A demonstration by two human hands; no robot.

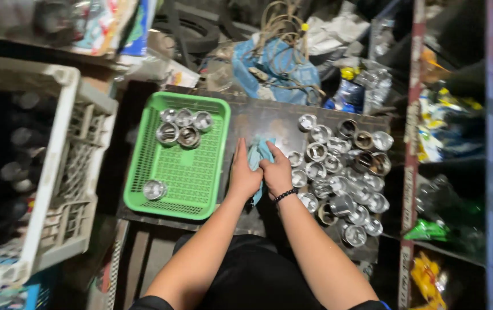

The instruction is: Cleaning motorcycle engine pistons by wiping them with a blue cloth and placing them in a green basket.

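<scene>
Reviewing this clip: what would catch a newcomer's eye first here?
Both hands, the left hand and right hand, meet on a light blue cloth at the centre of a dark work board. A bright green tray with a few shiny metal cups sits left; a crowded cluster of metal cups lies right.

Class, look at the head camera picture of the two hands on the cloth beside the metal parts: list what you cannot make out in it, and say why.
- Whether the blue cloth wraps a part: both hands, left hand and right hand, cover it.
- The grip of each hand: fingers hidden in the cloth.
- Fine detail of the metal parts: motion blur.
- Contents of the white crate: too dark.
- The right shelves: blurred and cut by the edge.
</scene>
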